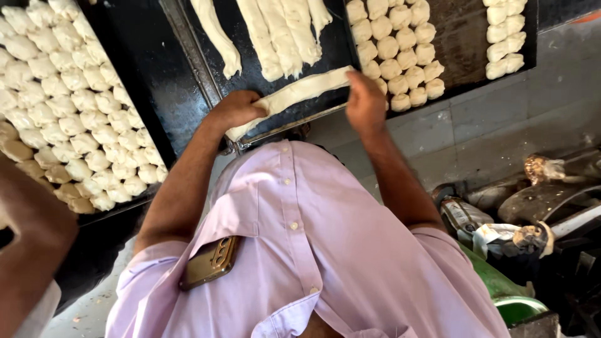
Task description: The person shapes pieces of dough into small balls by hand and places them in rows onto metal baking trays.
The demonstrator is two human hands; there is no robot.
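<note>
Head view looking straight down over a lilac button shirt (325, 250), a gold phone (210, 261) sticking out of its chest pocket at lower centre-left. Both bare arms reach up-frame to a long dough strip (294, 95) lying diagonally on a black metal tray (250, 69) at upper centre. Left hand (236, 109) curled closed over the lower-left end of the strip, fingers wrapped on it. Right hand (365, 100) pinching the upper-right end, fingertips pressed together on the dough near the tray's edge. Strip is stretched between the two hands, resting on the tray surface. More long dough strips (282, 34) lie side by side further up the same tray, one apart at the left. Right of them, a cluster of small dough balls (397, 53) on a dark tray; another small group (506, 37) at upper right. Upper left: a second tray (144, 69) packed with rows of dough balls (62, 106). Lower left corner: another person's arm (28, 244), blurred. Right side: dark machine parts wrapped in rags (519, 235), a green rim (516, 307) below them.
</note>
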